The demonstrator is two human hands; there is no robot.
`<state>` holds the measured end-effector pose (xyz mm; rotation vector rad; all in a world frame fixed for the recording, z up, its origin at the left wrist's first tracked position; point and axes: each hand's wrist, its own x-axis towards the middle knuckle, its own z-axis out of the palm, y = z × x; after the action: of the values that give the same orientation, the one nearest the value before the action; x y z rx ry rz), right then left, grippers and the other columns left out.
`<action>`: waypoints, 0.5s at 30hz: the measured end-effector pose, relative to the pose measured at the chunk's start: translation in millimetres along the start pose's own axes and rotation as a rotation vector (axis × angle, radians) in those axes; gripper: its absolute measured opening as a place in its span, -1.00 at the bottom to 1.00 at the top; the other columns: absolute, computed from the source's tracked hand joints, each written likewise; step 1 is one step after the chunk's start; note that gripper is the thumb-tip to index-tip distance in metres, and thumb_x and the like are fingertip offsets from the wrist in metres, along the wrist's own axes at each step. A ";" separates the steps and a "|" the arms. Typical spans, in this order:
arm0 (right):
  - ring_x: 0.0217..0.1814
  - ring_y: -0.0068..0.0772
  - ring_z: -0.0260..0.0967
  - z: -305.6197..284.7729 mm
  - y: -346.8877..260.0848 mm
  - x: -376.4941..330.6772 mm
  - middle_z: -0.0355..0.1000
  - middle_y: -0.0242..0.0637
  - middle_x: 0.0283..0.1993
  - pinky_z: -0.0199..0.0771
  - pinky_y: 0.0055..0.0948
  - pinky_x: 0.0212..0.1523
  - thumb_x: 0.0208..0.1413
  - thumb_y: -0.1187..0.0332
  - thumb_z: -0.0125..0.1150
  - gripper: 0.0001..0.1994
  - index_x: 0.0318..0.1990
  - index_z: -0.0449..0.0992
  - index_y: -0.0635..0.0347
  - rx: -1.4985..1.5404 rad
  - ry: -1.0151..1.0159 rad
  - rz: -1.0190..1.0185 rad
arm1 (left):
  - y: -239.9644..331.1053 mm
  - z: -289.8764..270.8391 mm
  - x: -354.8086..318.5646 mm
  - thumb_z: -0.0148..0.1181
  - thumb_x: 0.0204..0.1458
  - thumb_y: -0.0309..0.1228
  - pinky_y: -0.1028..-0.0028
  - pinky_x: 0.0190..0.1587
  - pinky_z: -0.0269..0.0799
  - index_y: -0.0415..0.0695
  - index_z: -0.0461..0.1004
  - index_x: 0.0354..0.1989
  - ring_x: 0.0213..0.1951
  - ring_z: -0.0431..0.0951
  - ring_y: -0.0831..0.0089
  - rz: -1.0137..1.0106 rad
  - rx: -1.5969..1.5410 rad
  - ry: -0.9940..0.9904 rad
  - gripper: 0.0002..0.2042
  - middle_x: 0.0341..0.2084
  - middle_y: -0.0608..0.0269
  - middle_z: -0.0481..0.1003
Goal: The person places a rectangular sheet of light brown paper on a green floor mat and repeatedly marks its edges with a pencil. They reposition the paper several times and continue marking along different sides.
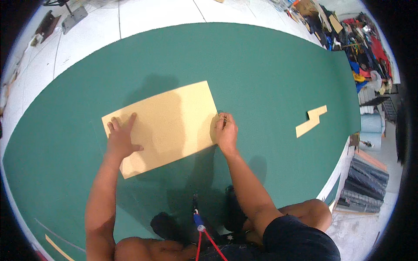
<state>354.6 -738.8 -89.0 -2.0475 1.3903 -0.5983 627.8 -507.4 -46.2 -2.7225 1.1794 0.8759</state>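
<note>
A pale yellow rectangular board (174, 117) lies at a slant on a large green sheet (257, 69). My left hand (121, 137) rests flat on the board's left end, fingers and thumb spread. Along the board's right edge, my right hand (227, 128) is closed in a pinch, low against the green sheet. A thin, slim thing shows between its fingertips, too small to name.
To the right lies a zigzag-shaped yellow piece (311, 121). A narrow yellow strip (58, 248) is at the lower left. A red cord (208, 237) hangs before me. Piled coloured materials (365, 52) and dark stacked sheets (362, 185) stand beyond the sheet's right side.
</note>
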 end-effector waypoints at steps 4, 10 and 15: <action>0.00 0.23 0.51 -17.9 19.7 -41.4 0.54 0.11 -0.05 0.51 -0.03 0.03 0.35 0.35 0.08 -0.79 -0.06 0.54 0.31 0.006 -0.008 0.135 | -1.6 -0.1 0.7 0.71 -0.38 -0.06 -0.08 0.36 0.33 0.50 -0.12 0.58 0.46 -0.10 -0.57 0.001 0.006 -0.020 0.29 0.46 -0.56 -0.18; -0.34 -0.37 0.61 -21.2 54.2 -71.0 0.58 -0.11 -0.25 0.61 -0.34 -0.26 0.41 0.34 0.09 -0.80 -0.02 0.51 0.29 -0.019 0.079 0.074 | -2.9 0.6 3.5 0.71 -0.37 -0.11 -0.08 0.35 0.35 0.49 -0.10 0.58 0.48 -0.17 -0.54 0.025 -0.039 -0.016 0.28 0.47 -0.56 -0.19; -0.32 -0.34 0.62 -24.3 54.1 -77.2 0.56 -0.10 -0.25 0.61 -0.33 -0.26 0.41 0.38 0.07 -0.83 -0.04 0.49 0.30 -0.078 0.064 0.059 | -0.4 -2.4 1.2 0.72 -0.36 -0.11 -0.08 0.36 0.33 0.47 -0.10 0.58 0.49 -0.19 -0.54 0.016 -0.028 -0.035 0.28 0.47 -0.60 -0.22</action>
<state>275.1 -687.2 -111.4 -2.0558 1.5280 -0.5976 629.8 -508.5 -44.9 -2.7118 1.1927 0.9452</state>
